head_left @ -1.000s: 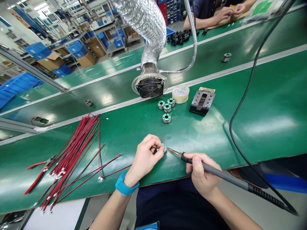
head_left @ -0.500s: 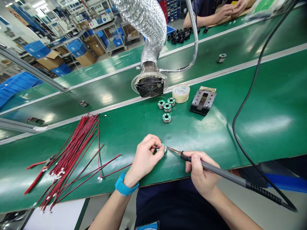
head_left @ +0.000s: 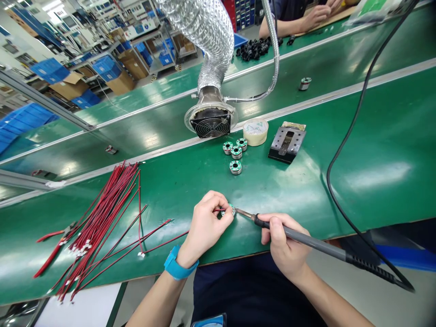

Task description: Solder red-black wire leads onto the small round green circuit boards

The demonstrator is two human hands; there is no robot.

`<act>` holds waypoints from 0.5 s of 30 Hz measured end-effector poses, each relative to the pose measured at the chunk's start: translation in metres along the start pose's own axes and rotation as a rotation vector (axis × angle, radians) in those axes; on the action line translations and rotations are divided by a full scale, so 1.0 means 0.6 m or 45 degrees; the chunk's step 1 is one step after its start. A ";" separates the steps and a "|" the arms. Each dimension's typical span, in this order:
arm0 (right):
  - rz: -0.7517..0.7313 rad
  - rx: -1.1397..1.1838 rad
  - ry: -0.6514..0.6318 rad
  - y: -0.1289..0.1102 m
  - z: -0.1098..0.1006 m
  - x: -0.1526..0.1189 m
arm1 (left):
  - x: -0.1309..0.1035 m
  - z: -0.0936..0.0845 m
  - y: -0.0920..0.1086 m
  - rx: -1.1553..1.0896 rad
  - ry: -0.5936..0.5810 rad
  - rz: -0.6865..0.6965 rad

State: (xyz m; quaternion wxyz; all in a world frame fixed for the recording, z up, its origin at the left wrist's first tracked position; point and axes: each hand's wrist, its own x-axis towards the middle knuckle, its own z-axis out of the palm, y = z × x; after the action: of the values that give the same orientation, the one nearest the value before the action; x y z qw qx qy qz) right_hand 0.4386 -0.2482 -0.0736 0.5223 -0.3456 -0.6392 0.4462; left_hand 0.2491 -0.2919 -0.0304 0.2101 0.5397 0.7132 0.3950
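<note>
On the green bench, the largest shift since a second ago is in the soldering iron: its tip has been brought from just short of the small round part into contact with it, at the part's 3 o'clock edge. From this it is judged that a joint is being heated now rather than approached. The iron is gripped pen-fashion by the right hand, fingers closed around the handle, and the black cord has been drawn slightly toward 9 o'clock. The part lies near the front bench edge, pinched with a red wire end by the curled fingertips of the left hand, which has barely moved. At 9 o'clock of that hand a bundle of red wires is spread; at 12 o'clock four similar parts are grouped below the fume extractor, with a tape roll and a metal fixture beside them. No brand, label or writing can be read; print on distant boxes is too small.
</note>
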 end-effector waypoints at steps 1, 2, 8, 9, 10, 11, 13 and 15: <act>0.027 0.029 0.027 0.001 0.001 -0.001 | 0.001 0.000 0.000 0.005 -0.003 -0.001; 0.049 0.050 0.054 0.002 0.001 -0.001 | 0.001 -0.001 0.001 0.011 -0.006 -0.004; 0.078 0.052 0.123 0.005 0.003 -0.004 | 0.004 -0.003 0.002 0.043 -0.019 -0.002; 0.078 0.039 0.125 0.006 0.004 -0.004 | 0.004 -0.003 0.002 0.048 -0.021 -0.001; 0.078 0.027 0.123 0.006 0.004 -0.004 | 0.004 -0.003 0.002 0.052 -0.023 -0.003; 0.077 0.018 0.118 0.007 0.004 -0.004 | 0.004 -0.003 0.002 0.054 -0.025 -0.005; 0.069 0.016 0.109 0.010 0.003 -0.005 | 0.004 -0.003 0.001 0.053 -0.028 -0.009; 0.056 0.021 0.105 0.012 0.003 -0.006 | 0.004 -0.003 0.001 0.054 -0.030 -0.014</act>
State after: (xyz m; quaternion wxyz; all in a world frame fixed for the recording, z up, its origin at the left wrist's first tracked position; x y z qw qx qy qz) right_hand 0.4378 -0.2494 -0.0815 0.5410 -0.3735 -0.6056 0.4484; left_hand 0.2472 -0.2901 -0.0283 0.2091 0.5446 0.7220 0.3721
